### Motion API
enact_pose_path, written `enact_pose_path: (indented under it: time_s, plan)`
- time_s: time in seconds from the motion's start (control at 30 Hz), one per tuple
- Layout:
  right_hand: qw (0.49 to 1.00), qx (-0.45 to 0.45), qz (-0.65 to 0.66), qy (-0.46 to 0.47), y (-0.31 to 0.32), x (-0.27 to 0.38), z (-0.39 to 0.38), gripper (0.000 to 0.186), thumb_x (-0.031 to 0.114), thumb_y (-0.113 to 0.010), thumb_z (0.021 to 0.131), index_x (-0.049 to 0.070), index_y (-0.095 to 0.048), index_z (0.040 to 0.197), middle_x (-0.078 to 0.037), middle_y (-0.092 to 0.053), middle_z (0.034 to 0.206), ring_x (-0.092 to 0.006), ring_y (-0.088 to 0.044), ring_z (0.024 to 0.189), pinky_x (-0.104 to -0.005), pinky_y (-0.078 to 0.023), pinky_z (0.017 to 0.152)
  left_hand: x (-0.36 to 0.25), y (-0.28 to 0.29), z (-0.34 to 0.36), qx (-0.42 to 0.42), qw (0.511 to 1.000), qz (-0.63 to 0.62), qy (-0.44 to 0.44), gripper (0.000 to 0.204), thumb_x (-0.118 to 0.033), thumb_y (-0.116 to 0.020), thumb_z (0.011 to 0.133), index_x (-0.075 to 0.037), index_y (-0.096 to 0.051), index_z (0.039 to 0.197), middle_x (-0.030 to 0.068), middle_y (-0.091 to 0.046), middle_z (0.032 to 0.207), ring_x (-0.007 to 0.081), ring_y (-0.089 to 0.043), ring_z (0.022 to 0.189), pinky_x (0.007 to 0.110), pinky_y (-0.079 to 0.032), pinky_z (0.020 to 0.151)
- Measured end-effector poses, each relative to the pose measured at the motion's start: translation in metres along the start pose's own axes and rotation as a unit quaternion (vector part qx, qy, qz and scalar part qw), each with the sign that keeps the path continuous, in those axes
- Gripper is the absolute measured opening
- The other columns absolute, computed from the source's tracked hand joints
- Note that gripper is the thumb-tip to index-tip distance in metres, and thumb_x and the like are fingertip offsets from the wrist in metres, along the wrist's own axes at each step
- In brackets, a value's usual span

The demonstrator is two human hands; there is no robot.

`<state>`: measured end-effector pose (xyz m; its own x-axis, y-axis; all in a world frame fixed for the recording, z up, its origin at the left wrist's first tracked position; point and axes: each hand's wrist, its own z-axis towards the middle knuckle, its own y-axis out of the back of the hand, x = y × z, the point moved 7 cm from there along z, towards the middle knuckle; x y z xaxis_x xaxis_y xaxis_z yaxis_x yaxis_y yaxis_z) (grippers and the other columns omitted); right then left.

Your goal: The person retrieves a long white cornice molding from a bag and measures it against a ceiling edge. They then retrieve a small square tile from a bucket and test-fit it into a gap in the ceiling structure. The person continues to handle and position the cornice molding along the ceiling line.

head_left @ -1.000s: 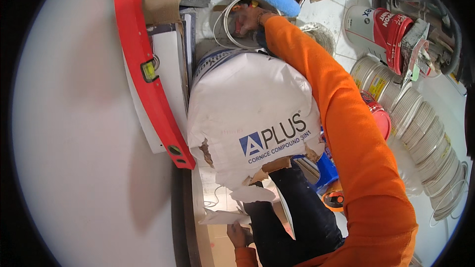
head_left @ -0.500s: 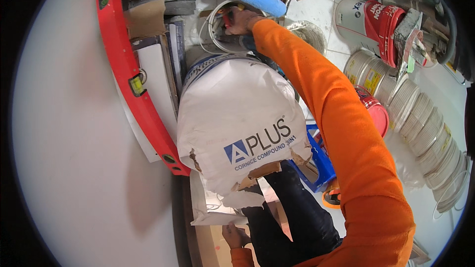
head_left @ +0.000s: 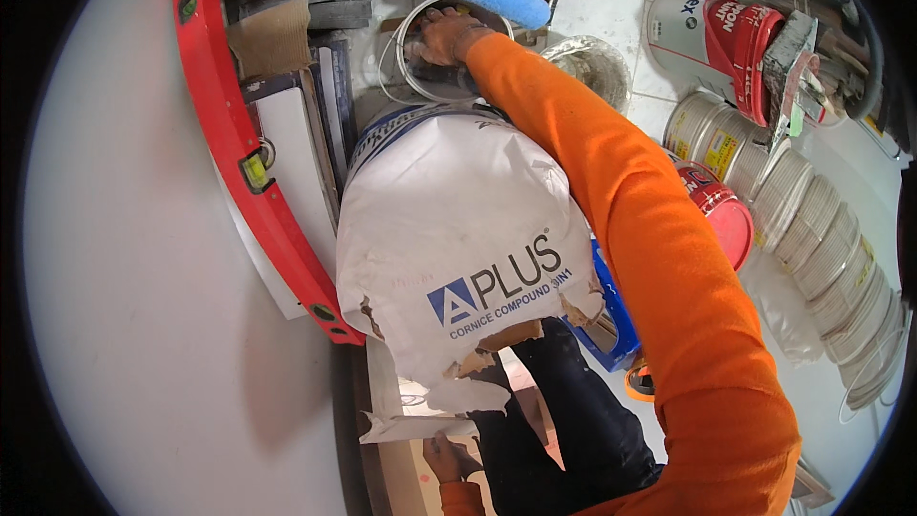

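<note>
Across white floor tiles (head_left: 616,14), upper centre, a bucket (head_left: 415,76) surrounds the right hand (head_left: 447,36); the red object there earlier is hidden. Neither its grip nor that of the left hand (head_left: 449,459), lower centre, shows clearly.

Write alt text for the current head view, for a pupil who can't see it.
The person's right hand reaches into a bucket beyond a torn white sack. The left hand is lower, beside a ragged white flap. A red spirit level slants at left; pale coils line the right.
</note>
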<state>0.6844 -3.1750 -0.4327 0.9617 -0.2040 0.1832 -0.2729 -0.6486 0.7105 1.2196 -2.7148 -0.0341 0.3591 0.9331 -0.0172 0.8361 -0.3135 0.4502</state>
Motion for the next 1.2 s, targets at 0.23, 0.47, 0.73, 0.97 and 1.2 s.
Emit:
enact_pose_path:
  time_s: [0.23,0.47,0.73,0.97,1.2]
  plan:
    - [0.997,0.078,-0.008,-0.008,-0.033,-0.018,0.054,0.046,0.025,-0.059,0.085,0.004,-0.064,0.126,-0.021,-0.069,0.110,-0.0396,-0.067,0.103,-0.0541,-0.051,0.094,0.002,0.004,0.001,-0.005,1.000,0.027,0.003,0.026,-0.020,-0.051,0.103,0.003,-0.061,0.106,0.0053,-0.061,0.081,0.0113,-0.055,0.070,0.029,-0.047,0.064]
    - [0.990,0.126,0.012,-0.060,-0.033,-0.013,0.047,0.075,0.032,-0.069,0.080,0.013,-0.045,0.148,-0.021,-0.050,0.147,-0.0379,-0.042,0.142,-0.0542,-0.035,0.113,0.009,-0.001,-0.001,-0.007,0.999,0.050,-0.001,0.025,-0.015,-0.052,0.099,0.005,-0.062,0.111,0.0071,-0.064,0.091,0.0154,-0.057,0.081,0.031,-0.048,0.073]
    - [0.991,0.109,-0.081,0.002,-0.002,0.012,0.023,0.066,0.020,-0.084,0.069,0.002,-0.063,0.129,-0.021,-0.053,0.144,-0.0397,-0.050,0.133,-0.0548,-0.039,0.109,0.013,0.000,-0.008,0.002,0.999,0.015,0.032,0.029,-0.013,-0.052,0.097,0.006,-0.062,0.116,0.0105,-0.067,0.098,0.0169,-0.061,0.086,0.032,-0.050,0.077]
    - [0.990,0.109,-0.080,0.033,-0.009,0.015,0.024,0.065,0.016,-0.083,0.068,0.000,-0.064,0.128,-0.024,-0.050,0.145,-0.0449,-0.051,0.131,-0.0545,-0.041,0.108,-0.049,-0.020,-0.020,0.017,1.000,-0.007,0.020,0.027,-0.018,-0.055,0.099,0.005,-0.063,0.112,0.0095,-0.066,0.094,0.0158,-0.060,0.080,0.031,-0.050,0.071]
    - [0.988,0.084,-0.092,0.094,-0.014,0.012,0.025,0.051,0.021,-0.079,0.073,0.002,-0.068,0.120,-0.022,-0.052,0.142,-0.0410,-0.052,0.129,-0.0535,-0.042,0.106,-0.050,-0.022,-0.018,0.022,1.000,-0.009,0.015,0.026,-0.014,-0.055,0.097,0.005,-0.062,0.114,0.0117,-0.067,0.100,0.0176,-0.063,0.079,0.033,-0.052,0.070]
